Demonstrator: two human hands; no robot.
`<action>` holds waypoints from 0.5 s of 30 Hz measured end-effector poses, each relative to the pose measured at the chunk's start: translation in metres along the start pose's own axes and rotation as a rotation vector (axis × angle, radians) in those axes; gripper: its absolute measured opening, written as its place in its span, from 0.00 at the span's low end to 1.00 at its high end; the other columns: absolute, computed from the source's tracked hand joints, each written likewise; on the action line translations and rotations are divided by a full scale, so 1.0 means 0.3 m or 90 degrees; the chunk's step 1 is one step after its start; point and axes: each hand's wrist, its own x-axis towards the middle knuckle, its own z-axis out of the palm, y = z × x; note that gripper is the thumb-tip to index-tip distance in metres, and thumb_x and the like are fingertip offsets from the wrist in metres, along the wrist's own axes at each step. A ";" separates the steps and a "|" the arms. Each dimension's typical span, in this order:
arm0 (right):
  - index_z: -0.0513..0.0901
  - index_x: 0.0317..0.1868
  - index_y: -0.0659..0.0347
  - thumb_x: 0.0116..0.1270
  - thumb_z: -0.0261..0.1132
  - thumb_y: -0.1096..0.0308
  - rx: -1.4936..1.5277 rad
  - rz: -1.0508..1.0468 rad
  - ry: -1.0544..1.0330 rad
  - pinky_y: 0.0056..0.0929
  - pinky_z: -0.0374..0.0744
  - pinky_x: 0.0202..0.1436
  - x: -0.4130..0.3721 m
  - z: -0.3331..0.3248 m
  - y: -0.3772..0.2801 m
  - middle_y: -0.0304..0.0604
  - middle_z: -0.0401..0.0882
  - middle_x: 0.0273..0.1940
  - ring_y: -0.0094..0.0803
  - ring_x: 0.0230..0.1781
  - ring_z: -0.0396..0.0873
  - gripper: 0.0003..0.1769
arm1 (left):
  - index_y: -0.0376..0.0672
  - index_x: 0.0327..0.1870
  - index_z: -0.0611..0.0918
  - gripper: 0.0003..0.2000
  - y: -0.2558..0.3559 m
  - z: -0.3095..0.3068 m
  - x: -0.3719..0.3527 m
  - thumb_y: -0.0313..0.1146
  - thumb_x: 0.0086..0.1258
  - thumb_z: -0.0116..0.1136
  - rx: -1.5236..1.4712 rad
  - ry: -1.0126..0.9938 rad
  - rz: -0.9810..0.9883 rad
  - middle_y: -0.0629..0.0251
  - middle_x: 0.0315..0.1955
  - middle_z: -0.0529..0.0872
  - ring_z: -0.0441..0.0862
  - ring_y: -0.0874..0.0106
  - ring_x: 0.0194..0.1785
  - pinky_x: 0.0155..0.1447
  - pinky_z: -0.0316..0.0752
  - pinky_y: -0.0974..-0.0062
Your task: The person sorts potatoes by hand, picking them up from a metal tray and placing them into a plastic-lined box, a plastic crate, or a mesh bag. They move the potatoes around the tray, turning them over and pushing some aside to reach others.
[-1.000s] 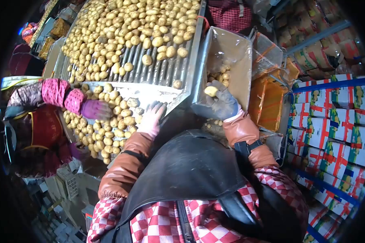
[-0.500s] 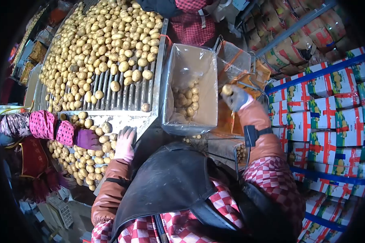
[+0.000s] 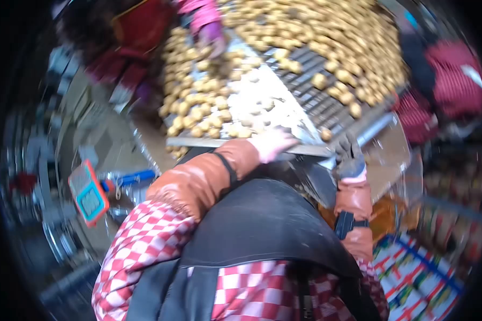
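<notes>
My left hand (image 3: 276,143), in a pale glove, lies over the front edge of the metal sorting table (image 3: 292,101) with its fingers stretched out, somewhat blurred. Beyond it, potatoes (image 3: 198,109) are spread on the table's left part. My right hand (image 3: 349,159), in a grey-palmed glove, is at the table's right front corner. Its fingers are apart and I see nothing held in them. Close to that hand a single potato (image 3: 325,134) sits at the lower end of the slatted rack (image 3: 305,64). The plastic-lined carton (image 3: 388,152) stands just right of my right hand.
Another person's purple-gloved hand (image 3: 213,41) reaches among the potatoes at the far left. A person in a red checked sleeve (image 3: 455,80) is at the right. A weighing scale display (image 3: 90,198) stands left, and stacked printed boxes (image 3: 412,278) are at the lower right.
My view has swung left. My right hand, which held a potato beyond the carton, is now at the table corner without it. My left arm now reaches across my front along the table edge.
</notes>
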 end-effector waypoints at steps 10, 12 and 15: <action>0.74 0.68 0.63 0.78 0.59 0.56 -0.352 0.109 -0.057 0.28 0.83 0.28 0.059 0.499 0.008 0.45 0.83 0.41 0.30 0.30 0.82 0.25 | 0.43 0.53 0.85 0.14 -0.099 -0.305 -0.436 0.37 0.69 0.65 -0.082 0.407 -0.212 0.56 0.47 0.87 0.84 0.54 0.53 0.59 0.79 0.62; 0.76 0.64 0.65 0.80 0.56 0.61 -0.432 0.203 -0.029 0.29 0.81 0.25 0.096 0.581 0.058 0.44 0.83 0.33 0.29 0.25 0.81 0.20 | 0.39 0.52 0.85 0.13 -0.208 -0.320 -0.564 0.31 0.69 0.63 -0.018 0.427 -0.443 0.50 0.45 0.87 0.84 0.52 0.54 0.60 0.78 0.62; 0.81 0.58 0.64 0.75 0.65 0.63 -0.533 0.286 -0.069 0.30 0.82 0.32 0.159 0.653 0.213 0.44 0.85 0.35 0.31 0.31 0.84 0.17 | 0.42 0.53 0.85 0.16 -0.359 -0.233 -0.717 0.24 0.63 0.55 -0.009 0.542 -0.657 0.50 0.44 0.87 0.83 0.50 0.53 0.60 0.76 0.56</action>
